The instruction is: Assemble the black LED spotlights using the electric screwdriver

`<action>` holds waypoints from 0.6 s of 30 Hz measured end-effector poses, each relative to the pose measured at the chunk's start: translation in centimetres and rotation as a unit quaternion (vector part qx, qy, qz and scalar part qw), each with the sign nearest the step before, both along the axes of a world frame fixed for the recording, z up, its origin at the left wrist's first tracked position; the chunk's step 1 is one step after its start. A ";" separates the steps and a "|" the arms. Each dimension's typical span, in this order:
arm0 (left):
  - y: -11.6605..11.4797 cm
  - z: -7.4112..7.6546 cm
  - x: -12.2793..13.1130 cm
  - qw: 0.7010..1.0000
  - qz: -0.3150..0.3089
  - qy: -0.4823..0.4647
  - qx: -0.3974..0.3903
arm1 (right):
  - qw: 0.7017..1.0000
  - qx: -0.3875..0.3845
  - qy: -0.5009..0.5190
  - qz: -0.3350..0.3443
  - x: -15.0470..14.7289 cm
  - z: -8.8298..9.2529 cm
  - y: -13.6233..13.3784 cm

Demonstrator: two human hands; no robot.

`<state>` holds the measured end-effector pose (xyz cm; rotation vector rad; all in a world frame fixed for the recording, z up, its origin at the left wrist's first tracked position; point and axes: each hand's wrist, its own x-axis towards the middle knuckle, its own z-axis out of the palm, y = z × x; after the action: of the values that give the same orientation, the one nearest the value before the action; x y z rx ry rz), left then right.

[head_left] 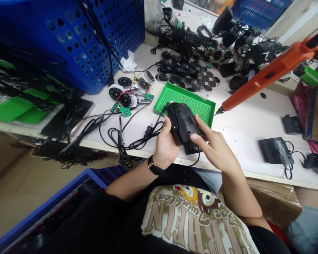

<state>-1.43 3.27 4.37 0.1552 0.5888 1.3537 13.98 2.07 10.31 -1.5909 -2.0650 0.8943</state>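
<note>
Both hands hold a black plastic housing with a cord trailing from it, above the table's front edge. My left hand is wrapped round its left side, thumb up along the edge. My right hand grips the right side, its thumb lying on the top face. Just behind the housing sits a green perforated tray with small screws in it. An orange electric screwdriver slants in from the upper right, its bit close to the tray's right edge; neither hand touches it.
To the left, green circuit boards and black discs lie wired together beside coiled power cords. A large blue crate stands behind them. Black round parts and tangled cables cover the back. Another black housing lies at right.
</note>
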 end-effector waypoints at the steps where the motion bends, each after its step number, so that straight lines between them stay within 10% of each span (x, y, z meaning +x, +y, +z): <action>1: 0.0 0.1 -0.1 1.000 -0.003 -0.003 -0.009 | 1.000 0.009 -0.006 0.000 -0.1 0.1 0.1; 18: 0.5 2.8 -0.6 0.987 -0.053 -0.060 -0.140 | 0.996 0.056 0.062 0.009 0.6 0.5 0.9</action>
<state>-2.02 3.74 7.17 -0.1201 0.6533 1.1559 14.54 2.96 10.85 -1.4247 -2.0096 0.8443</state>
